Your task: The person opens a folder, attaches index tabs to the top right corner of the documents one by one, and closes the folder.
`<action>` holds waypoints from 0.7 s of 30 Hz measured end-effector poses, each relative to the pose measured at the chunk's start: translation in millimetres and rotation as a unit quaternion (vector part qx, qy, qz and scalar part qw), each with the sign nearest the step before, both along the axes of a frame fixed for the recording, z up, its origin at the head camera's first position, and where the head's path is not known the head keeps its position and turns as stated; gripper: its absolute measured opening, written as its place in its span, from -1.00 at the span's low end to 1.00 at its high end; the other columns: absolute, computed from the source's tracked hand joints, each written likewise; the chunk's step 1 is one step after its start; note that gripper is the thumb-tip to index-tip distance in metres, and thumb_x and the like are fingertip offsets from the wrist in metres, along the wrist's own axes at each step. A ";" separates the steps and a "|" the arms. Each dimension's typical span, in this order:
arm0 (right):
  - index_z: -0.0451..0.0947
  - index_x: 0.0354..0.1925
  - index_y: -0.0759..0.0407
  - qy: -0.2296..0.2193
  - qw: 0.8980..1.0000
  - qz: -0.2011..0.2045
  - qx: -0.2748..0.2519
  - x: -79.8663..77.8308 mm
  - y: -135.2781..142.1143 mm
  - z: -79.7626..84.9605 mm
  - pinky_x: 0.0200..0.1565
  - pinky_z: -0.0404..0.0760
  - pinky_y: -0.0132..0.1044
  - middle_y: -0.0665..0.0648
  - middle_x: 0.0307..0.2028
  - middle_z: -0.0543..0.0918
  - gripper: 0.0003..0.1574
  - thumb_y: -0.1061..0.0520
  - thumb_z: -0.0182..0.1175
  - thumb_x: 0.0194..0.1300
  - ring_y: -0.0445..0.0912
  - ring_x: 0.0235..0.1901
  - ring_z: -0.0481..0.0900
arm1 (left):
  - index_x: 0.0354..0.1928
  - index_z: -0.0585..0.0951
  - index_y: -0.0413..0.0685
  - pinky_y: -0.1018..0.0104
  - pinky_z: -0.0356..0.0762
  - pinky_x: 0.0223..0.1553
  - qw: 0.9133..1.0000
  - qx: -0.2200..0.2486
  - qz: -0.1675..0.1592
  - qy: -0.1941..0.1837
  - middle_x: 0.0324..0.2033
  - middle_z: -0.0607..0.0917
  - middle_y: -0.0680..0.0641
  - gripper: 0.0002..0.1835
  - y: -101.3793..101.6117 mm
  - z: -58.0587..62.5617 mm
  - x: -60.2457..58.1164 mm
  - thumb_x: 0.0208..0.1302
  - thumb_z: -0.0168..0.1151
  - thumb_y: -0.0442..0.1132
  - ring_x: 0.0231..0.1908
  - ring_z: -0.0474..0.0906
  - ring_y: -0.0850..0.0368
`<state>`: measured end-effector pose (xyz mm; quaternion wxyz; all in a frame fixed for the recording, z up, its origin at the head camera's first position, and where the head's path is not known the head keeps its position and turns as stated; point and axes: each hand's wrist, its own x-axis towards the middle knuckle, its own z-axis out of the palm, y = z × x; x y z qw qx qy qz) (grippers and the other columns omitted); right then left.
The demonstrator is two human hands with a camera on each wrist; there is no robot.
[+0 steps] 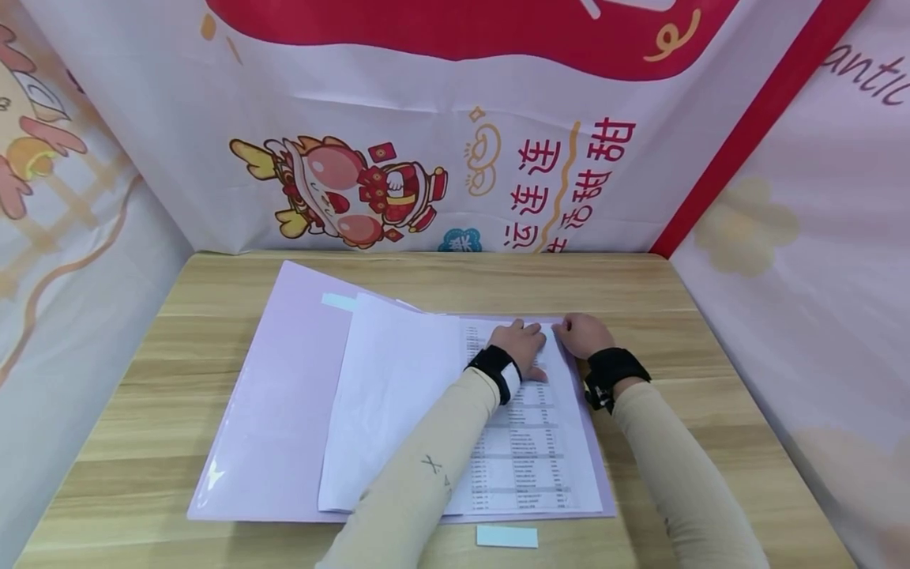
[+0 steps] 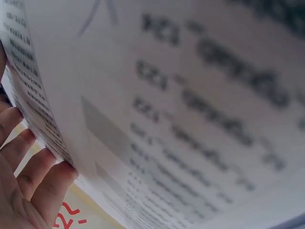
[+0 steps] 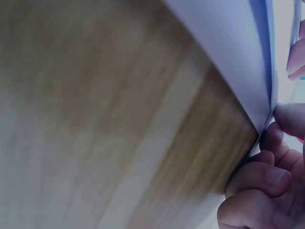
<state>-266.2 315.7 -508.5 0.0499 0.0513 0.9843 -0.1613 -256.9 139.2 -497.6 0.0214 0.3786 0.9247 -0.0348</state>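
A lavender folder [image 1: 266, 411] lies spread on the wooden table, its left cover angled out. Inside, a blank white page [image 1: 394, 395] faces a printed page [image 1: 526, 442] with rows of small text and grey bands. My left hand [image 1: 520, 346] rests on the upper part of the printed page, fingers extended over it. At the top right corner, my right hand [image 1: 586, 336] has its fingers curled and pinches the page's corner between thumb and fingers. In the right wrist view those fingertips [image 3: 290, 119] meet right at the corner beside the lavender cover [image 3: 224, 62].
A pale blue paper strip [image 1: 507, 536] lies on the table [image 1: 682, 316] in front of the folder. Another pale strip [image 1: 339, 302] shows on the left cover near the top. Printed cloth [image 1: 341, 79] hangs as walls behind and at both sides.
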 end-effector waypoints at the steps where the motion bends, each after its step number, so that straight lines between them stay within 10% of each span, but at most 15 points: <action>1: 0.31 -0.63 0.12 -0.001 1.000 0.000 -0.001 -0.4 0.0 -0.1 -0.54 0.24 -0.26 0.04 -0.67 0.32 -0.53 -0.09 0.01 0.33 -0.04 -0.62 0.34 | 0.12 0.49 0.20 0.18 0.54 -0.16 1.000 -0.001 0.000 0.000 0.27 0.39 0.12 -0.22 0.1 -0.7 -0.3 -0.10 0.15 0.48 0.10 0.37 0.12; 21: 0.29 -0.64 0.13 0.050 0.999 -0.002 -0.017 4.5 3.4 -5.6 -0.57 0.22 -0.26 0.06 -0.67 0.34 -0.59 0.02 -0.01 0.31 -0.03 -0.63 0.34 | 0.35 0.31 0.09 0.23 0.45 0.06 0.999 0.020 0.026 -0.005 0.34 0.30 0.05 -0.12 -3.3 -6.8 9.2 0.06 0.07 0.43 0.27 0.26 0.12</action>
